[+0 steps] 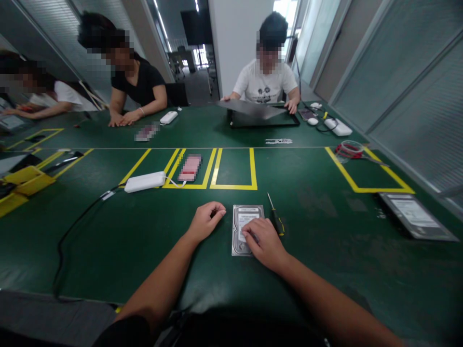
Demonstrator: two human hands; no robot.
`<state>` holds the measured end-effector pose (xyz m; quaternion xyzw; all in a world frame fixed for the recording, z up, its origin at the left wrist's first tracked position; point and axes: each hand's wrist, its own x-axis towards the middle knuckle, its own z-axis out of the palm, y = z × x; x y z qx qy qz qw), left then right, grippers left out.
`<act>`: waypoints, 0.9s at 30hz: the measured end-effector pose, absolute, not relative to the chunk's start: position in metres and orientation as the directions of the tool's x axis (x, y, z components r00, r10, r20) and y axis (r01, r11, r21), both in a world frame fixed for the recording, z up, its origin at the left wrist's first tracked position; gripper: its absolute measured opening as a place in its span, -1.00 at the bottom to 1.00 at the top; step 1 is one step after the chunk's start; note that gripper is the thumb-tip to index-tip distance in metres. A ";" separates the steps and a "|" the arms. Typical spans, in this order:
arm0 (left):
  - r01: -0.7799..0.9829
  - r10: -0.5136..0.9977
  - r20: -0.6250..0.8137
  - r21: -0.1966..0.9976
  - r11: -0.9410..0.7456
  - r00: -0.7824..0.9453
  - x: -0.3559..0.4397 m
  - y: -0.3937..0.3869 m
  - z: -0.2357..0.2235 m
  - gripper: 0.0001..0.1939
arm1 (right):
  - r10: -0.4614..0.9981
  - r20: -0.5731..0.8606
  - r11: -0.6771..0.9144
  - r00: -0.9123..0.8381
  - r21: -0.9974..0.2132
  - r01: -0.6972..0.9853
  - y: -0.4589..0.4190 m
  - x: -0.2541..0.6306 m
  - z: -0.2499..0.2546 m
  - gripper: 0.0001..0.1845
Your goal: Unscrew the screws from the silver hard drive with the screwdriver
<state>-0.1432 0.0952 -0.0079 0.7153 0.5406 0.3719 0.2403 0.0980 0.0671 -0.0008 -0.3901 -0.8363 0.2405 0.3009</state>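
Green table (108, 255), taped in yellow. Far left edge: two bins, the upper bin (38, 178) and the lower bin (12, 206), side by side; dark contents at the picture's edge, too cropped to identify. Across the table, a person in white holds a grey panel (249, 109) tilted over a shallow black frame (265, 125); its inside is mostly covered. Drive (246, 217) lies flat in front of the wearer, label up. Right hand (265, 239) curls over its right side; cannot tell whether it grips anything. Left hand (207, 221) sits left of it, apart, fingers bent, narrow; contents, if any, unclear. Screwdriver (277, 224) just right of the drive.
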 end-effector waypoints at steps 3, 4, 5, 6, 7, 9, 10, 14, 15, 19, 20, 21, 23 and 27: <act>0.599 0.951 0.273 0.741 -0.303 0.142 -0.144 0.093 -0.008 -0.84 | 0.792 0.310 0.586 -0.526 -0.626 0.515 0.067 0.098 -0.001 -0.86; 0.600 0.951 0.274 0.741 -0.302 0.141 -0.144 0.092 -0.008 -0.84 | 0.790 0.308 0.589 -0.530 -0.622 0.516 0.067 0.098 -0.001 -0.86; 0.601 0.952 0.274 0.741 -0.300 0.137 -0.145 0.092 -0.008 -0.84 | 0.788 0.309 0.592 -0.533 -0.618 0.517 0.067 0.098 -0.001 -0.85; 0.602 0.952 0.276 0.741 -0.297 0.130 -0.145 0.091 -0.008 -0.84 | 0.785 0.312 0.596 -0.534 -0.615 0.516 0.067 0.098 -0.001 -0.85; 0.603 0.953 0.277 0.742 -0.294 0.124 -0.145 0.090 -0.008 -0.84 | 0.783 0.318 0.600 -0.535 -0.613 0.514 0.067 0.098 -0.001 -0.85; 0.604 0.953 0.280 0.741 -0.293 0.119 -0.145 0.090 -0.007 -0.83 | 0.780 0.327 0.606 -0.534 -0.611 0.510 0.067 0.098 -0.001 -0.85; 0.605 0.952 0.281 0.740 -0.295 0.121 -0.145 0.090 -0.007 -0.83 | 0.779 0.328 0.606 -0.534 -0.611 0.510 0.068 0.098 -0.002 -0.85; 0.613 0.948 0.285 0.726 -0.312 0.145 -0.144 0.090 -0.008 -0.83 | 0.781 0.320 0.603 -0.536 -0.609 0.515 0.067 0.098 -0.002 -0.84; 0.617 0.947 0.287 0.721 -0.315 0.148 -0.144 0.090 -0.008 -0.84 | 0.781 0.319 0.604 -0.537 -0.608 0.516 0.067 0.098 -0.002 -0.84; 0.636 0.943 0.295 0.701 -0.321 0.151 -0.144 0.091 -0.010 -0.86 | 0.771 0.320 0.615 -0.550 -0.597 0.515 0.066 0.099 -0.001 -0.85; 0.642 0.943 0.295 0.696 -0.321 0.151 -0.144 0.091 -0.011 -0.86 | 0.768 0.320 0.620 -0.555 -0.591 0.517 0.066 0.100 -0.001 -0.85; 0.648 0.944 0.294 0.691 -0.320 0.152 -0.144 0.091 -0.011 -0.86 | 0.764 0.319 0.624 -0.560 -0.585 0.518 0.066 0.100 -0.001 -0.85; 0.659 0.944 0.294 0.681 -0.318 0.152 -0.143 0.092 -0.011 -0.87 | 0.759 0.322 0.632 -0.566 -0.574 0.520 0.067 0.101 -0.001 -0.85; 0.678 0.939 0.298 0.655 -0.333 0.173 -0.140 0.095 -0.011 -0.88 | 0.740 0.330 0.655 -0.585 -0.551 0.517 0.066 0.101 0.000 -0.85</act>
